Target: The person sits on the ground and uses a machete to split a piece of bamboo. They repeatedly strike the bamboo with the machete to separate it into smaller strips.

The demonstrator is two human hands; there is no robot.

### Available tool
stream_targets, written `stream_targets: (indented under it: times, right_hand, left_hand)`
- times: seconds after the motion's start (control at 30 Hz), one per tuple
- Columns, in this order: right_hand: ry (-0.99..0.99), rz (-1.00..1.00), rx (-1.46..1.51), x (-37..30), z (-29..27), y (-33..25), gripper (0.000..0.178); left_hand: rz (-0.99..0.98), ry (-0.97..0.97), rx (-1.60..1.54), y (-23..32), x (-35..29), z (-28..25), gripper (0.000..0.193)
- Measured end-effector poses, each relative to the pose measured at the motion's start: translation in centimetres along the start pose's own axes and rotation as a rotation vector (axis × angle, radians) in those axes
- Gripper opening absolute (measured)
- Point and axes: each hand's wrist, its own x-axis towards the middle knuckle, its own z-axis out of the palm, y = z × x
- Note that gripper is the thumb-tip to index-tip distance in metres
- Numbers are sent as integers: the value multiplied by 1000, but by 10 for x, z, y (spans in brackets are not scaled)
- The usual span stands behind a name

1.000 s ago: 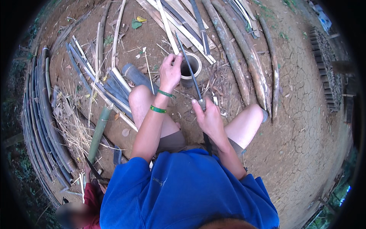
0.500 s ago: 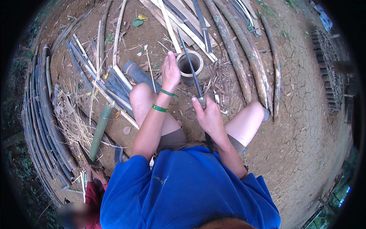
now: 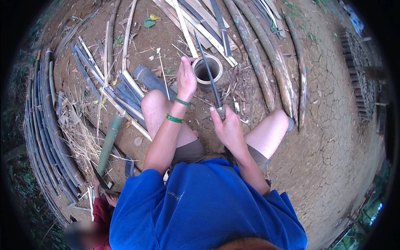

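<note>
My right hand (image 3: 228,127) is closed round the handle of a machete, its thumb laid along the top. The long narrow machete blade (image 3: 211,75) points away from me and passes above the mouth of a wide bamboo tube (image 3: 217,66). Upright on the ground between my knees, that tube shows its pale cut rim and dark hollow. My left hand (image 3: 186,79) grips the tube's left side near the rim, some of its fingers hidden. Two green bands circle my left wrist and forearm.
Split bamboo strips (image 3: 189,29) and long poles (image 3: 266,62) lie ahead. Dark bamboo poles (image 3: 50,121) are stacked at far left. Close on my left, a co-worker's hand (image 3: 111,199) is by a dark blade (image 3: 99,178) and a green bamboo length (image 3: 110,139).
My hands, the machete and the tube have barely moved. At the lower left, the co-worker's hands and dark blade have shifted slightly.
</note>
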Motion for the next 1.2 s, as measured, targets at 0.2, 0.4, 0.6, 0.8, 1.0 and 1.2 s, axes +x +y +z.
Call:
stream_targets:
  times: [0.2, 0.4, 0.6, 0.8, 1.0, 1.2]
  right_hand:
    - [14, -21, -48, -1, 3, 2, 38]
    - [31, -18, -58, -3, 3, 2, 38]
    - [28, -23, -41, -2, 5, 8, 39]
    - [36, -19, -21, -2, 6, 8, 38]
    - [31, -26, -14, -2, 6, 4, 37]
    - [49, -53, -64, -4, 11, 1, 37]
  left_hand:
    - [44, -5, -16, -6, 3, -3, 77]
    - [66, -104, 22, 1, 9, -12, 55]
    - [-41, -195, -34, 2, 13, -13, 40]
    - [-165, -258, -130, 0, 23, -25, 64]
    - [-121, -246, -34, 14, 32, -32, 67]
    - [899, 187, 417, 105, 84, -56, 59]
